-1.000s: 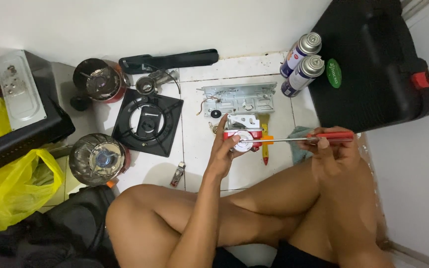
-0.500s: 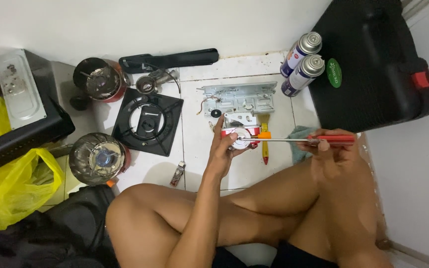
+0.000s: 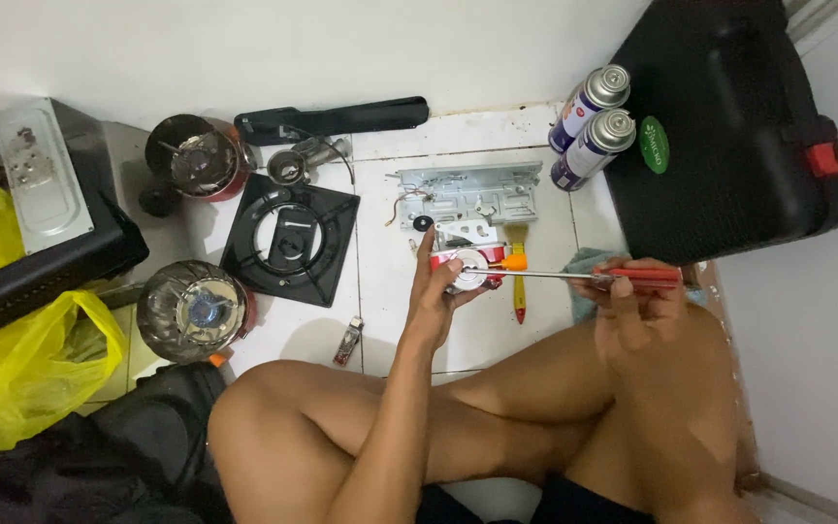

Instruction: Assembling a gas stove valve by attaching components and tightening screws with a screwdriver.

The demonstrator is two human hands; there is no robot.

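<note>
Left hand (image 3: pixel 435 296) holds red part (image 3: pixel 467 267); right hand (image 3: pixel 637 306) drives screwdriver (image 3: pixel 574 278)

Beyond our right hand (image 3: pixel 637 306), up and slightly left, two cylindrical gas canisters (image 3: pixel 589 121) lie side by side, silver-capped, with purple, white and blue printed wrappers. Just right of them, on the black case (image 3: pixel 729 126), sits a small round green sticker (image 3: pixel 654 145). Far to the left of our left hand (image 3: pixel 435 296), a crumpled yellow plastic bag (image 3: pixel 21 374) slumps on the floor. We see no screens or signs.
</note>
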